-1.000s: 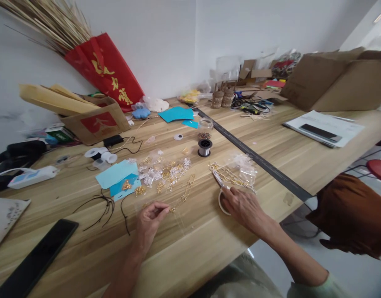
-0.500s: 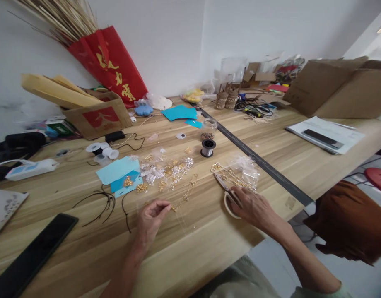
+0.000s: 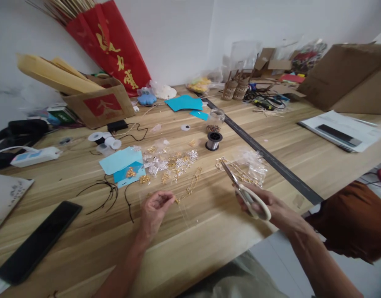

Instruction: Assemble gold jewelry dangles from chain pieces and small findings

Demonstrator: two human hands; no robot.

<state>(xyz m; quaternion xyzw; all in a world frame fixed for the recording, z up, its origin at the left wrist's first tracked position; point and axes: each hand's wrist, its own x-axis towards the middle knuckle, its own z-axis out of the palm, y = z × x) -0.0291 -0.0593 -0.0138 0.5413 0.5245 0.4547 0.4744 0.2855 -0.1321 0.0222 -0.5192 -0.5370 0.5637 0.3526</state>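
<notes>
My left hand (image 3: pixel 157 210) pinches one end of a thin gold chain (image 3: pixel 190 188); the rest of the chain lies on the table, running away from my fingertips. In my right hand (image 3: pixel 265 203) is a pair of scissors (image 3: pixel 254 203) with cream handles, lifted above the table, blades pointing away to the upper left. Behind the blades lie more gold chains (image 3: pixel 237 171) beside a crumpled clear bag (image 3: pixel 255 165). Small piles of gold and silver beads and findings (image 3: pixel 165 163) spread out beyond my left hand.
A wire spool (image 3: pixel 213 141) and a glass jar (image 3: pixel 215 120) stand mid-table. Blue cards (image 3: pixel 120 160), black cords (image 3: pixel 105 192) and a dark phone (image 3: pixel 41 240) lie at the left. A dark strip (image 3: pixel 265 155) crosses the table. A notebook (image 3: pixel 342 128) lies at the right.
My right hand has picked the scissors up off the table and turned them. My left hand keeps its pinch on the chain. The view has shifted slightly.
</notes>
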